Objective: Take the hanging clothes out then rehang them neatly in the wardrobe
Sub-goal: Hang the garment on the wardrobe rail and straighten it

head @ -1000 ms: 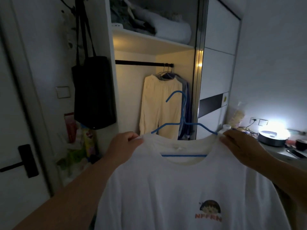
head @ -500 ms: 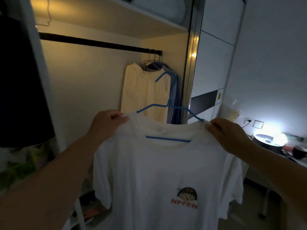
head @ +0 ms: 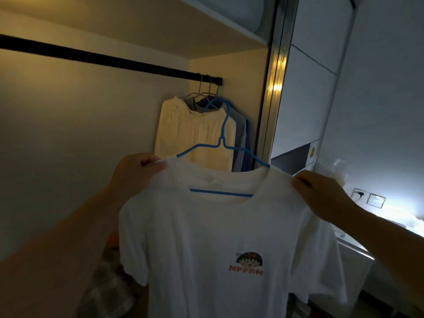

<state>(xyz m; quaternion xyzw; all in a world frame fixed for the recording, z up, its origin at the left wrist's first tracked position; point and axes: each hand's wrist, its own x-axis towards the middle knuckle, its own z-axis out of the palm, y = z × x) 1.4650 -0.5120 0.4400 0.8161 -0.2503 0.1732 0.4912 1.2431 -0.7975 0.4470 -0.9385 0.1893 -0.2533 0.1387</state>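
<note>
I hold a white T-shirt with a small cartoon print, draped on a blue wire hanger. My left hand pinches its left shoulder and my right hand grips its right shoulder. The hanger's hook points up, below the black wardrobe rail and apart from it. At the rail's right end hang a cream garment and a couple of darker clothes on pale hangers.
A shelf runs above the rail. The wardrobe's metal door frame and sliding door stand to the right. Beyond them is a lit desk by a wall socket. Folded fabric lies low in the wardrobe.
I have stepped closer to the wardrobe, so the rail and hung clothes loom larger. The shirt on its hanger stays raised in both hands, a little nearer the rail.
</note>
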